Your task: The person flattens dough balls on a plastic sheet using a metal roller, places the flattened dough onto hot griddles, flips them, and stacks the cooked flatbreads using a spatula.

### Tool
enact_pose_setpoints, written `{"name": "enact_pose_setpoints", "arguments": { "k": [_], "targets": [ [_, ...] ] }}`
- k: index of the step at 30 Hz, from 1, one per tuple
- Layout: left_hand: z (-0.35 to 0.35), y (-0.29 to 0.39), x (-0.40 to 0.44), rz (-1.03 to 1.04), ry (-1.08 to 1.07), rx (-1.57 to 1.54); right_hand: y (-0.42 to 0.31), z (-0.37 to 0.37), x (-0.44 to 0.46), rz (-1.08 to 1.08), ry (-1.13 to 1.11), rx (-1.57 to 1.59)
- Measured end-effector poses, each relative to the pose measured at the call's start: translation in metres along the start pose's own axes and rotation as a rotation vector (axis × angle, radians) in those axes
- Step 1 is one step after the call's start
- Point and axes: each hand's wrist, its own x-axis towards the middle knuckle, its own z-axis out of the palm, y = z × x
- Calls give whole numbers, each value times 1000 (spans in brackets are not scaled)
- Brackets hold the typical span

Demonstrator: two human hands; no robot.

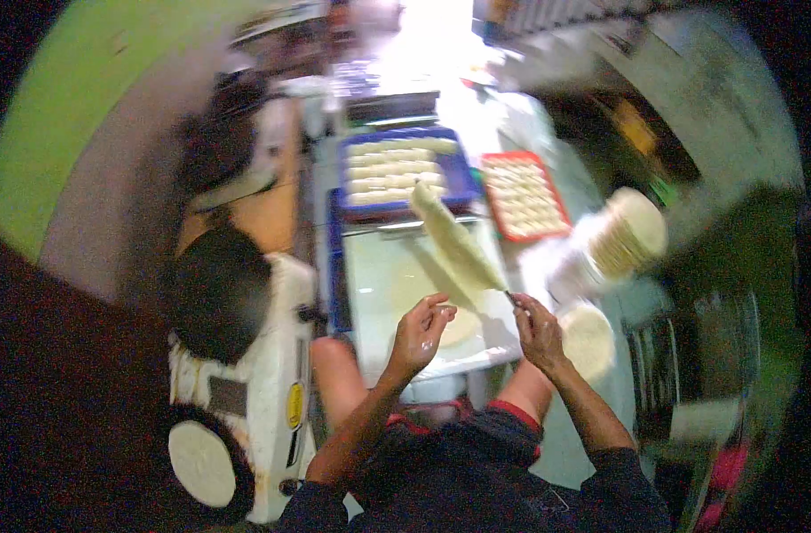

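My right hand (539, 330) is closed around the end of a thin dark stick. A long sheet of pale dough (454, 238) hangs along the stick, slanting up and away to the left over the white board (374, 275). My left hand (423, 333) is raised over the near part of the board, fingers apart and slightly curled, touching nothing. Beneath, a flat round of dough (459, 327) lies on the board between my hands. Motion blurs the dough's edges.
Beyond the board stand a blue tray (463, 173) and a red tray (556, 200), both with rows of pale dough pieces. Stacked rounds (632, 233) are at the right. On the left, a stove (286, 355) bears a black pan (219, 293) and another pan with a round (201, 462).
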Motion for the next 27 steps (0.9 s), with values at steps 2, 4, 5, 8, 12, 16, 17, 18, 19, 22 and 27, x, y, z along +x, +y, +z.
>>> {"name": "enact_pose_setpoints", "arguments": {
  "k": [2,4,5,8,12,16,17,18,19,22,27],
  "targets": [
    [74,-26,30,-108,-212,-139,66,-46,-55,115,173,-5],
    [152,-49,46,-244,-351,-291,88,-89,-107,404,251,-49],
    [189,-61,53,-282,-419,-370,106,-101,-130,501,290,-90],
    [277,-109,53,-591,-428,-520,174,-97,-195,624,418,-175],
    [361,-204,49,-925,-171,-375,215,-83,-244,720,475,17],
    [386,-248,44,-1028,30,-187,216,-96,-258,1001,382,597],
    [387,-250,44,-1048,56,-197,223,-93,-264,1005,374,699],
    [387,-260,45,-1033,52,-172,234,-90,-270,1007,362,800],
    [388,-269,45,-1019,48,-147,248,-84,-277,1008,350,903],
    [378,-321,41,-866,-60,53,306,-45,-291,1008,300,862],
    [379,-327,34,-581,-104,309,322,-32,-295,957,416,358]
  ]
}}
